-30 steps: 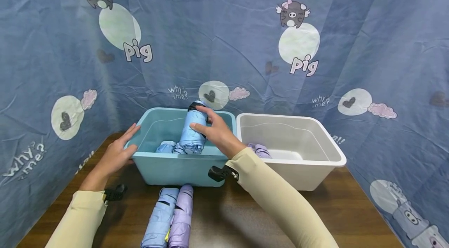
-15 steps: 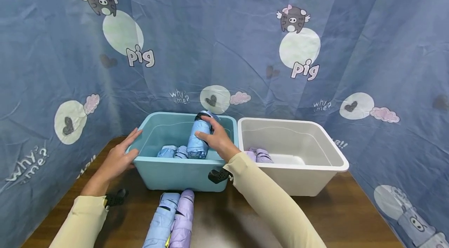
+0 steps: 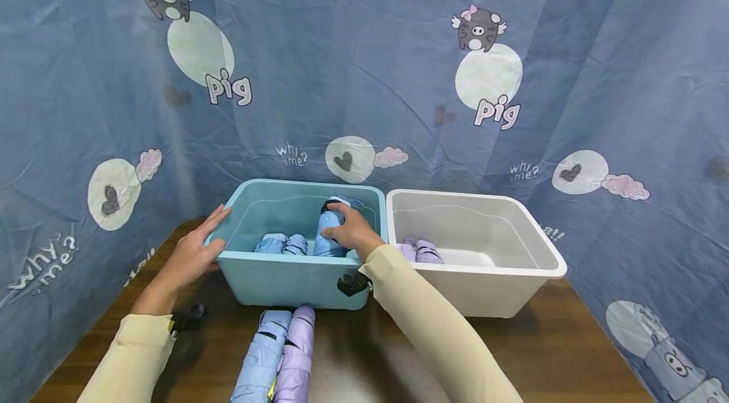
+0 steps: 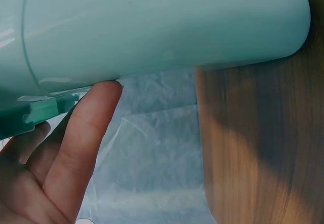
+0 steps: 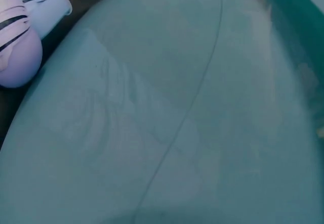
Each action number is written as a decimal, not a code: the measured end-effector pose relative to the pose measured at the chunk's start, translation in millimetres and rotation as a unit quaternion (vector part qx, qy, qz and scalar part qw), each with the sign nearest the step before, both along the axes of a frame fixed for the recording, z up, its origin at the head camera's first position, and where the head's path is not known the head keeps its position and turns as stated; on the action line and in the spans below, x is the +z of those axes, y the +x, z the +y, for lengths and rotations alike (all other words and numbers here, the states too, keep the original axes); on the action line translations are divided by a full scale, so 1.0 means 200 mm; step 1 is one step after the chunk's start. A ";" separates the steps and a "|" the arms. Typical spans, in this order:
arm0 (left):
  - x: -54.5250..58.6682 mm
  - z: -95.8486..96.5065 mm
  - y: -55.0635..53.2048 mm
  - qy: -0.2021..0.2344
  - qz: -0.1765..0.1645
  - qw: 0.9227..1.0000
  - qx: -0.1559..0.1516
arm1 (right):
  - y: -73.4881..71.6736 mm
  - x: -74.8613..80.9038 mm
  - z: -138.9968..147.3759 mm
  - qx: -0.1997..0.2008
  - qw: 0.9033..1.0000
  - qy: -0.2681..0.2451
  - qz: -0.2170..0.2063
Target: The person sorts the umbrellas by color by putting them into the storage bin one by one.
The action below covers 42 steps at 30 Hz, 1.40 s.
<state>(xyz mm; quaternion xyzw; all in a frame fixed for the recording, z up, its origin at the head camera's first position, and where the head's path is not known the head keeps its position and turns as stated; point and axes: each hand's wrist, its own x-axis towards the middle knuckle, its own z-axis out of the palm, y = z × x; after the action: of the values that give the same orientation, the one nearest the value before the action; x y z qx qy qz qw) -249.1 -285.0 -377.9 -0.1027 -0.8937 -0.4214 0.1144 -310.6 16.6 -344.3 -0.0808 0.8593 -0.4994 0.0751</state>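
Note:
My right hand [image 3: 352,228] grips a light blue folded umbrella [image 3: 329,229] near its black-banded end, inside the right part of a teal bin [image 3: 293,279]. The umbrella stands tilted, its lower end hidden behind the near wall. Two more blue umbrellas [image 3: 272,243] lie in the bin to its left. At the bin's left corner my left hand [image 3: 193,251] holds the rim; in the left wrist view a finger [image 4: 83,143] touches the outer wall just under it. The right wrist view is filled by the bin's outer wall [image 5: 152,107], and the right hand is out of it.
A white bin [image 3: 473,286] stands against the teal one on the right, with purple umbrellas [image 3: 426,252] inside. On the wooden table [image 3: 547,346] in front lie a blue umbrella [image 3: 262,352] and a purple umbrella [image 3: 297,352], side by side. A printed blue cloth [image 3: 364,61] hangs behind.
My right hand has lowered the blue umbrella deeper into the teal bin and shifted slightly right. The left hand keeps its place on the rim. The head view has tilted a little.

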 end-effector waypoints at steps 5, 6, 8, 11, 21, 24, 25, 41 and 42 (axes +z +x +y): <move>0.01 0.00 0.00 -0.001 -0.012 1.000 0.000 | -0.01 -0.01 0.00 -0.011 0.999 0.043 -0.023; 0.02 0.00 0.00 -0.002 -0.013 1.000 -0.001 | -0.01 -0.01 0.00 -0.010 0.998 0.051 -0.026; 0.02 0.00 0.00 -0.001 -0.011 1.000 -0.002 | -0.01 -0.02 0.00 -0.011 0.997 0.068 -0.026; 0.02 0.00 0.00 0.001 -0.004 1.000 -0.003 | -0.02 -0.02 -0.01 -0.015 0.995 0.093 -0.026; 0.02 -0.01 0.01 -0.009 0.000 1.000 0.003 | -0.02 -0.01 -0.03 0.015 0.997 0.071 -0.029; 0.03 -0.01 0.00 -0.009 0.000 1.000 0.003 | -0.02 0.00 -0.03 0.031 0.999 0.014 -0.029; 0.03 -0.01 0.00 -0.009 -0.002 1.000 0.003 | -0.02 0.00 -0.03 0.033 0.999 -0.003 -0.032; 0.03 0.00 -0.01 0.008 -0.013 1.000 -0.001 | 0.00 0.04 0.00 0.012 0.998 -0.038 0.047; 0.03 0.01 0.00 0.008 -0.015 1.000 0.000 | 0.01 0.05 0.01 0.014 0.997 -0.045 0.055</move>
<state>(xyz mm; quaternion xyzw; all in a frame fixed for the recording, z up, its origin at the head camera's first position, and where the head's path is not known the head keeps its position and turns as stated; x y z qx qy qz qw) -249.9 -283.6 -372.4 -0.0958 -0.8919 -0.4301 0.1019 -308.1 17.7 -334.5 -0.1235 0.8377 -0.5311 0.0315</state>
